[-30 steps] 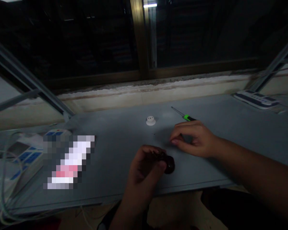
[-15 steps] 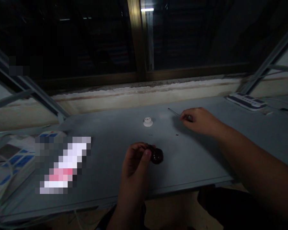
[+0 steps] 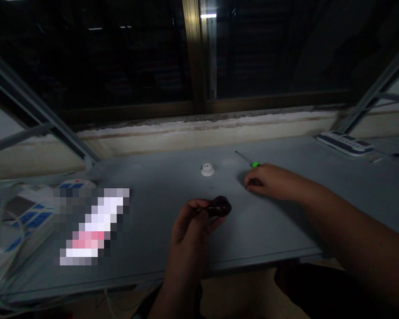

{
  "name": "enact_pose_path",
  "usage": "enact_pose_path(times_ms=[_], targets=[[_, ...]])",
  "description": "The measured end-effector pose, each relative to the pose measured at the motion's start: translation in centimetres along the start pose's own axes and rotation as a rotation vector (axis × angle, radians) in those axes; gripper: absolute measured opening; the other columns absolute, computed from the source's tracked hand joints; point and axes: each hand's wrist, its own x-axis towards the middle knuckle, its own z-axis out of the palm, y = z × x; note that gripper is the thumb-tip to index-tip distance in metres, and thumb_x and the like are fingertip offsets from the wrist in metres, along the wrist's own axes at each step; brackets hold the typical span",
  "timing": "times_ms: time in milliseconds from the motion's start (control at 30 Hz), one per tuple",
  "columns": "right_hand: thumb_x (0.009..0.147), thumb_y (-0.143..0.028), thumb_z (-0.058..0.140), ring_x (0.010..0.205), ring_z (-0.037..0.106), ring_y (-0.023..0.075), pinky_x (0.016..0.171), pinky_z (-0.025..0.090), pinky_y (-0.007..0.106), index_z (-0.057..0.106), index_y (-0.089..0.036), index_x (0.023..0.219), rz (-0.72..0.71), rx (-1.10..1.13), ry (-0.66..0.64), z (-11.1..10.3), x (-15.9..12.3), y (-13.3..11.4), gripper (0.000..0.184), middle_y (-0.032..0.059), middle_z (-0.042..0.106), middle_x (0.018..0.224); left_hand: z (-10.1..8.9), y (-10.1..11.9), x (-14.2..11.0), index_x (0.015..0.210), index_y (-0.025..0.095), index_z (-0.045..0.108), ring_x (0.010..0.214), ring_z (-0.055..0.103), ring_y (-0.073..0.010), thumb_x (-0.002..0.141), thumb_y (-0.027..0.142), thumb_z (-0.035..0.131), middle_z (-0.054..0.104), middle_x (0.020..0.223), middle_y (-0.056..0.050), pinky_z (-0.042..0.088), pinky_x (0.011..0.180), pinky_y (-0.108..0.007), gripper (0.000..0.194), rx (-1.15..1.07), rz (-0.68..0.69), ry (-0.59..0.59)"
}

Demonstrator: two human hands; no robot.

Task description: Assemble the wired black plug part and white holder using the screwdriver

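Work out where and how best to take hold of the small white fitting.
Probably pinch the narrower top of the white fitting from above, fingertips on opposite sides: it sits upright, wide rim down on the table, and nothing covers its top.

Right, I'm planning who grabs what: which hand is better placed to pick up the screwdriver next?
Probably the right hand: it is close beside the screwdriver, though whether its curled fingers hold anything is unclear. The left hand is farther off and occupied with the dark brown piece.
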Motion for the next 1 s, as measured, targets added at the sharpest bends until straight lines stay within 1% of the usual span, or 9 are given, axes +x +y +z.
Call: enact_pose_path(times_ms=[67,167,300,433,600,700,800,900,1000], targets=[[0.087,-0.018,0.062,0.065,0.06,0.0143,0.063,0.038,0.028,0.072,-0.018,0.086,-0.016,0.04,0.025,0.0,0.0,-0.4,0.01,0.002,0.07,0.074,-0.2,0.0,0.0,0.086,0.018,0.065,0.092,0.069,-0.0176,0.082,0.031,0.078,0.065,0.095,-0.002,0.06,0.083,-0.033,0.02,0.02,0.011,-0.03],[0.089,-0.021,0.062,0.065,0.06,0.0127,0.063,0.041,0.026,0.069,-0.017,0.088,-0.051,0.223,0.077,0.1,-0.1,-1.3,0.009,0.0009,0.069,0.074,-0.4,0.0,0.0,0.085,0.018,0.06,0.088,0.067,-0.0136,0.079,0.026,0.083,0.065,0.091,-0.001,0.056,0.084,-0.026,0.025,0.132,0.053,-0.097],[0.087,-0.025,0.067,0.071,0.062,0.0128,0.066,0.047,0.025,0.065,-0.016,0.084,-0.115,0.532,0.091,0.7,-0.2,-2.6,0.009,0.0016,0.069,0.078,-0.4,-0.2,-0.2,0.102,0.022,0.06,0.097,0.07,-0.0162,0.077,0.018,0.084,0.072,0.101,-0.004,0.054,0.088,-0.027,0.035,0.255,0.004,-0.221],[0.087,-0.025,0.069,0.076,0.066,0.0128,0.07,0.052,0.026,0.066,-0.017,0.087,-0.147,0.765,0.048,1.3,-0.3,-3.5,0.009,0.003,0.073,0.085,-0.2,-0.8,-0.4,0.109,0.021,0.063,0.1,0.072,-0.0203,0.076,0.021,0.083,0.074,0.107,-0.007,0.056,0.09,-0.031,0.038,0.369,-0.004,-0.227],[0.088,-0.024,0.068,0.076,0.068,0.0125,0.07,0.052,0.025,0.072,-0.016,0.09,-0.172,0.759,0.033,1.4,-0.2,-3.5,0.009,0.0029,0.074,0.084,0.1,-0.9,-0.6,0.109,0.02,0.067,0.099,0.073,-0.0217,0.079,0.023,0.08,0.076,0.106,-0.009,0.056,0.092,-0.033,0.033,0.509,0.036,-0.175],[0.088,-0.026,0.07,0.074,0.068,0.0122,0.067,0.052,0.025,0.072,-0.016,0.091,-0.136,0.773,0.031,1.6,-0.2,-3.2,0.011,0.0029,0.074,0.083,0.0,-0.8,-0.5,0.109,0.021,0.068,0.096,0.074,-0.0223,0.08,0.023,0.079,0.077,0.106,-0.009,0.057,0.089,-0.034,0.031,0.588,0.066,-0.153],[0.087,-0.031,0.073,0.069,0.067,0.0112,0.063,0.051,0.024,0.071,-0.016,0.091,-0.092,0.838,0.015,1.7,-0.3,-3.2,0.016,0.0023,0.073,0.079,-0.1,-0.8,-0.5,0.108,0.022,0.069,0.097,0.074,-0.0234,0.08,0.022,0.078,0.076,0.107,-0.009,0.058,0.088,-0.034,0.029,0.668,0.145,-0.149],[0.086,-0.035,0.074,0.067,0.067,0.0111,0.06,0.051,0.022,0.07,-0.016,0.092,-0.093,0.868,0.001,1.5,-0.6,-3.7,0.02,0.0025,0.073,0.077,0.2,-0.8,-0.5,0.113,0.023,0.068,0.102,0.074,-0.0241,0.08,0.022,0.078,0.075,0.112,-0.009,0.059,0.09,-0.035,0.034,0.649,0.161,-0.154],[0.089,-0.031,0.072,0.073,0.068,0.0118,0.065,0.053,0.024,0.071,-0.016,0.095,-0.183,0.8,0.019,1.2,-0.7,-4.3,0.016,0.004,0.074,0.084,0.5,-0.7,-0.7,0.116,0.023,0.066,0.103,0.074,-0.024,0.079,0.023,0.08,0.075,0.113,-0.009,0.06,0.091,-0.035,0.039,0.576,0.137,-0.135]])
